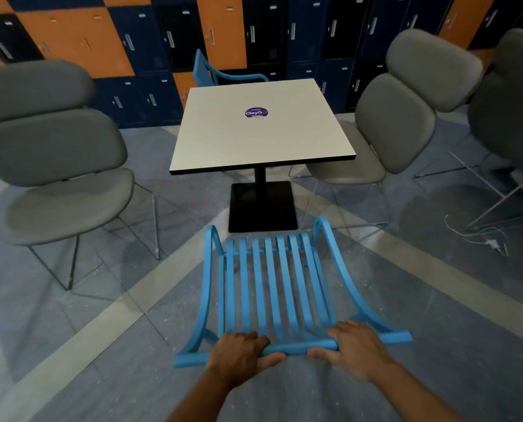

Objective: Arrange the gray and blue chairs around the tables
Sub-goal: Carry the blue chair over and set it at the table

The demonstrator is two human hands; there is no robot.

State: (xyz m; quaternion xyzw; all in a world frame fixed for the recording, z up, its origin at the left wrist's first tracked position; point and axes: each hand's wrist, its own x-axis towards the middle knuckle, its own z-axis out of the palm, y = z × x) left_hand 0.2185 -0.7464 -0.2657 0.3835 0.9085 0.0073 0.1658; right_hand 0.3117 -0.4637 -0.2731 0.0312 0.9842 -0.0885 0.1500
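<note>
While the left hand (pixel 239 351) and right hand (pixel 355 345), set apart, each grip its top rail (pixel 296 349), the blue slatted metal chair (pixel 268 254) stands at 6 o'clock of the white square bench (pixel 223 141). Gray cushioned chairs sit at 9 o'clock (pixel 56 153) and 3 o'clock (pixel 388 126); a second blue chair (pixel 204 70) is at 12.

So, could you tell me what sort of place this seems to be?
Probably a break area beside a locker room: orange and navy lockers line the back wall, and a small white table stands among cushioned gray chairs and blue slatted chairs.
</note>
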